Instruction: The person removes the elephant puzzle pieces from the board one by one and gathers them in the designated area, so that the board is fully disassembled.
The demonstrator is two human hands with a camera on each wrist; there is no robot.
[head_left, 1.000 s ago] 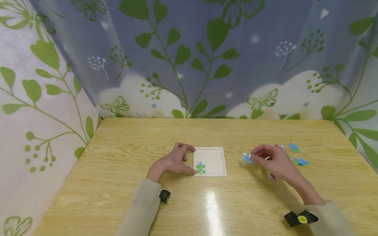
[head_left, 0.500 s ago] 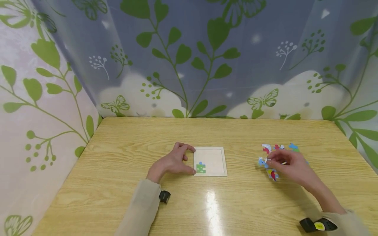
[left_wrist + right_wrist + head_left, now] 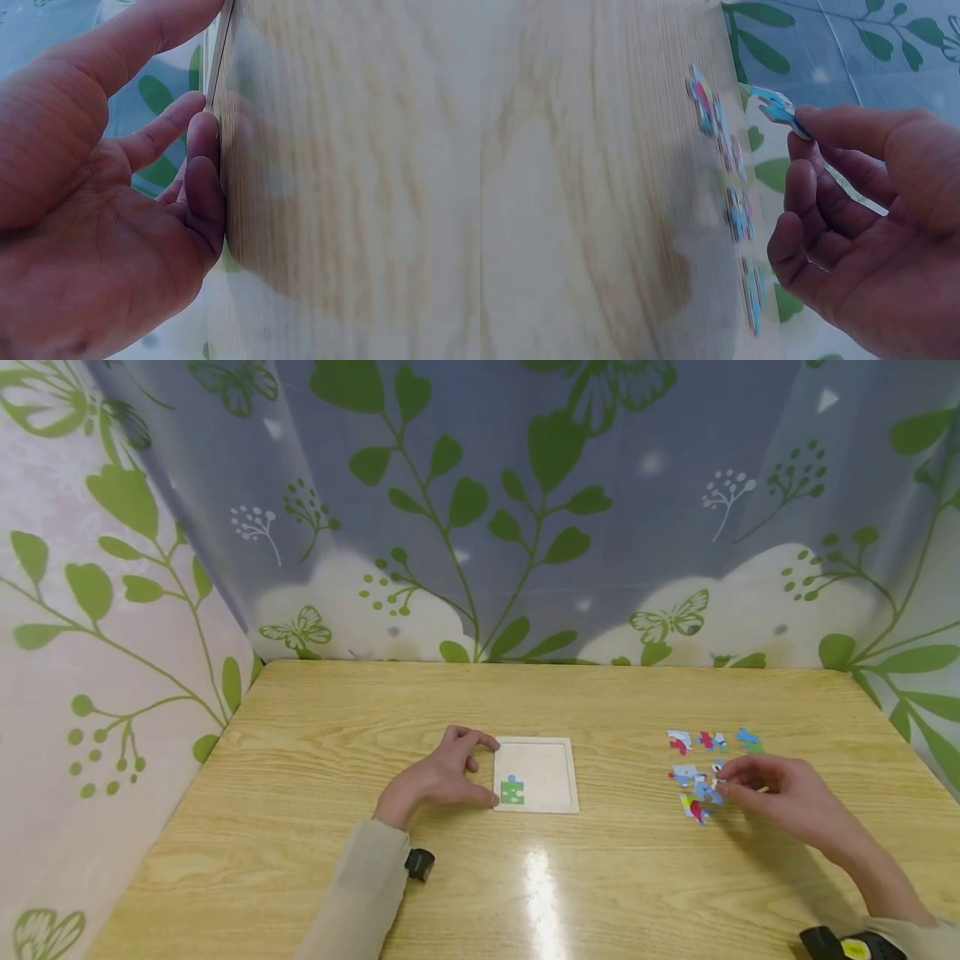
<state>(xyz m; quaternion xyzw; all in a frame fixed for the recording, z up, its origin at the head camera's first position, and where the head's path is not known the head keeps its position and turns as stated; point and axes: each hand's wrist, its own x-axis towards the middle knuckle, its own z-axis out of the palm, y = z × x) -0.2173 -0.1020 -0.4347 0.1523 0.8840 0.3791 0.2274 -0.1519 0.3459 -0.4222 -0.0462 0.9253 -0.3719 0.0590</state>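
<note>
My left hand (image 3: pixel 438 777) rests at the left side of a pale square puzzle tray (image 3: pixel 574 777), thumb and index fingertips touching its edge near the two left corners. In the tray's near-left corner lies a green puzzle piece (image 3: pixel 512 792) with a blue knob. Over on the right, my right hand (image 3: pixel 787 783) pinches a blue-and-white puzzle piece (image 3: pixel 778 111) between thumb and index finger, raised off the table in the right wrist view. From the head, it overlaps the loose pieces, including a blue one (image 3: pixel 682 774). The left wrist view shows my palm and bent fingers beside the wood.
Several loose puzzle pieces lie right of the tray: a white-and-red one (image 3: pixel 679 741), a blue-and-green one (image 3: pixel 747 739), and a yellow-and-red one (image 3: pixel 694 810). Pale wood table (image 3: pixel 375 702) surrounds them. A leaf-patterned curtain (image 3: pixel 525 610) hangs along the back edge.
My right hand has moved right, carrying the pinched piece from near the tray back over the loose pieces, uncovering some of them. The left hand and the tray have stayed in place.
</note>
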